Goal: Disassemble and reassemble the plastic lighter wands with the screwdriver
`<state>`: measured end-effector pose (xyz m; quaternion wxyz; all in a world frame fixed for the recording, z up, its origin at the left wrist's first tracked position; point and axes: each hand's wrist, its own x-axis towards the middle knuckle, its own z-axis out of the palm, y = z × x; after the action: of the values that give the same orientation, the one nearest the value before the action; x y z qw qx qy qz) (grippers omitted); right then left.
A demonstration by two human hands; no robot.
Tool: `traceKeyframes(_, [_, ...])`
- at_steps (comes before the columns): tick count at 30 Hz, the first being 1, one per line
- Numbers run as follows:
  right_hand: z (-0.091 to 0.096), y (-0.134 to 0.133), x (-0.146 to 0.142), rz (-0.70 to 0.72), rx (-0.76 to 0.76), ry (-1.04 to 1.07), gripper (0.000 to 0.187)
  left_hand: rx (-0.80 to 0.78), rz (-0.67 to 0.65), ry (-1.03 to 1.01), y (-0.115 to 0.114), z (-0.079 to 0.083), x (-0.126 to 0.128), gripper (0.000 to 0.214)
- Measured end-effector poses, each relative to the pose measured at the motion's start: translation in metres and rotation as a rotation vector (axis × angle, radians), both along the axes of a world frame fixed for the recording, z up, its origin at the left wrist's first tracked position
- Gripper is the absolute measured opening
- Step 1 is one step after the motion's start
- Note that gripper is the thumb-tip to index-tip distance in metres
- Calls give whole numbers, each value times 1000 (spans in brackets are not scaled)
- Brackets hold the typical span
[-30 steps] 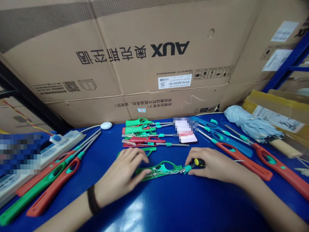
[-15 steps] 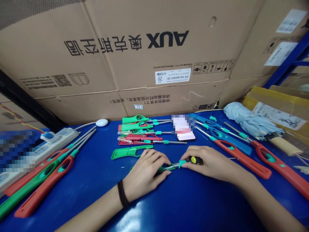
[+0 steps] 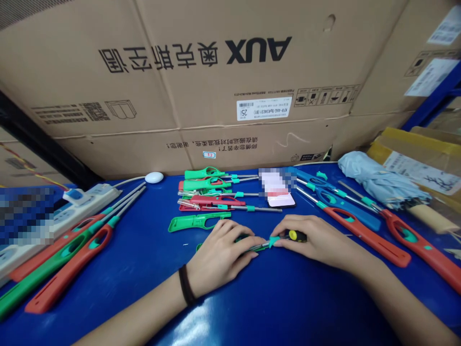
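My left hand (image 3: 224, 252), with a dark band at the wrist, is closed over the handle of a green long-nosed lighter (image 3: 262, 247) low over the blue table; the fingers hide most of that handle. Its metal tube points right to a teal collar (image 3: 273, 241), which the fingertips of my right hand (image 3: 315, 240) pinch. Tucked in the same right hand is a screwdriver (image 3: 298, 236) with a black and yellow handle, its tip hidden. Just beyond my left hand lies an empty green handle half-shell (image 3: 192, 222).
Opened green and red lighters (image 3: 216, 202) lie behind my hands, beside a phone (image 3: 281, 199). Whole lighters (image 3: 72, 269) rest at left by a power strip (image 3: 72, 211); more (image 3: 367, 235) lie at right near a folded umbrella (image 3: 374, 178). A large carton (image 3: 201, 105) stands behind.
The view has shifted slightly, so everything sits a little further right. My left fingers reach a bit further along the lighter's tube. Both hands keep hold of it.
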<state>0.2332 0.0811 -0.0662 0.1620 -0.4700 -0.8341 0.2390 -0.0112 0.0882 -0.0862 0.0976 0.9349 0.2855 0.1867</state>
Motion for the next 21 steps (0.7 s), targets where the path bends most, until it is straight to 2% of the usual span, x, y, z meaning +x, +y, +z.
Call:
traceKeyframes(6, [-2,-1,-1,-8,14,-6,19,23,5,-21,0,-1,-1,25])
traceKeyframes(12, [-2,-1,1,-11,-17,-15,17,-17,20,-61,2,-2,0,19])
traceKeyframes(21, [-1,-3,-1,-39,18,-19,9,-54,36,-47,1,-2,-1,22])
